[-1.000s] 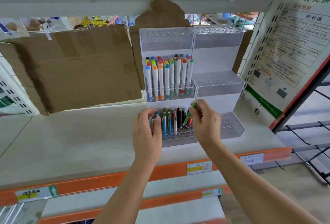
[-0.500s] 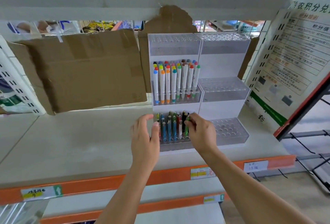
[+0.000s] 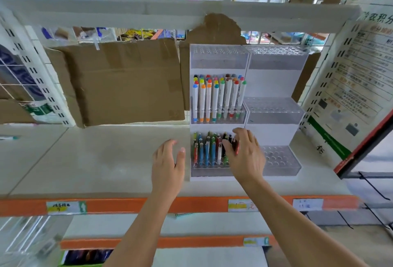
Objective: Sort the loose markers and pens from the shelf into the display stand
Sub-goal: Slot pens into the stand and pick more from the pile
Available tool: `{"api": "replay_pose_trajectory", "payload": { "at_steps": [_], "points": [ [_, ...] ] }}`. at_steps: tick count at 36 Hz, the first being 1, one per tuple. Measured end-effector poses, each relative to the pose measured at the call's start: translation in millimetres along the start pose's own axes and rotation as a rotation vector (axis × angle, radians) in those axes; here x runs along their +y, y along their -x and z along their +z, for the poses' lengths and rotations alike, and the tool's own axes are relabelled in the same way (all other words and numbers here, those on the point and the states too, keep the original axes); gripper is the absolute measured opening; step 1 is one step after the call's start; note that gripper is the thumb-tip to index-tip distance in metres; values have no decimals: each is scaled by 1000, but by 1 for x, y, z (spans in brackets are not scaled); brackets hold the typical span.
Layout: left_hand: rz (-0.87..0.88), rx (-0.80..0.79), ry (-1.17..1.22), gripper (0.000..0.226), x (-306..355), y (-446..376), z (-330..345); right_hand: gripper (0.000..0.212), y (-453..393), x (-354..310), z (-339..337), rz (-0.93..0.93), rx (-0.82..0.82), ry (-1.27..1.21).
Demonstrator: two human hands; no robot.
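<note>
1. Fingers (image 3: 228,146) of the right hand (image 3: 244,156) lie loosely spread against the pens (image 3: 209,149) in the stand (image 3: 276,122)'s bottom row; whether they pinch one cannot be told.
2. Left hand (image 3: 169,160) hangs relaxed and holds nothing, just left of the stand.
3. Markers (image 3: 217,96) fill the row above the pens; the stand's right half holds nothing.
4. Judged step: settling the pens last put in.
5. One loose pen (image 3: 8,138) seems to lie on the shelf (image 3: 95,160) far left of the stand; next would be reaching for it.
</note>
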State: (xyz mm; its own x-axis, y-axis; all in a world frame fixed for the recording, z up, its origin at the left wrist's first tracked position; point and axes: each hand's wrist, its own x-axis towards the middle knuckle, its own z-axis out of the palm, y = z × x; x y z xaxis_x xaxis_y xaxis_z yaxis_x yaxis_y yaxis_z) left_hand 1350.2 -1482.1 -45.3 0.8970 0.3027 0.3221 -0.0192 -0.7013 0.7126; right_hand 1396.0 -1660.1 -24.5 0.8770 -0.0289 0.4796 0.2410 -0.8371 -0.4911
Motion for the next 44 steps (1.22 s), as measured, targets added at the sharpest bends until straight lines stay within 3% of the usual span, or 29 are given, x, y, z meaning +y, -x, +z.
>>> {"api": "replay_pose_trajectory", "payload": {
  "at_steps": [6, 9, 13, 19, 27, 33, 38, 44],
  "points": [
    [-97, -42, -161, 50, -16, 4, -25, 38, -1, -42, 5, -335, -81, -43],
    [-181, -61, -275, 56, -28, 6, -43, 52, 4, -66, 13, -442, -282, -29],
    [-262, -35, -377, 58, -45, 16, -70, 59, 11, -89, 29, -498, -556, 86],
    [-383, 31, -455, 53, -72, 40, -116, 59, 27, -121, 59, -516, -724, 105],
    [-511, 81, -520, 57, -120, 64, -185, 61, 48, -191, 97, -610, -815, 87],
    [-572, 89, -531, 87, -169, 81, -245, 60, 68, -274, 123, -714, -806, 58],
    [-599, 71, -560, 70, -207, 88, -294, 62, 88, -341, 147, -754, -814, 45],
    [-635, 37, -563, 66, -248, 89, -344, 60, 107, -403, 175, -781, -806, 35]
  ]
}}
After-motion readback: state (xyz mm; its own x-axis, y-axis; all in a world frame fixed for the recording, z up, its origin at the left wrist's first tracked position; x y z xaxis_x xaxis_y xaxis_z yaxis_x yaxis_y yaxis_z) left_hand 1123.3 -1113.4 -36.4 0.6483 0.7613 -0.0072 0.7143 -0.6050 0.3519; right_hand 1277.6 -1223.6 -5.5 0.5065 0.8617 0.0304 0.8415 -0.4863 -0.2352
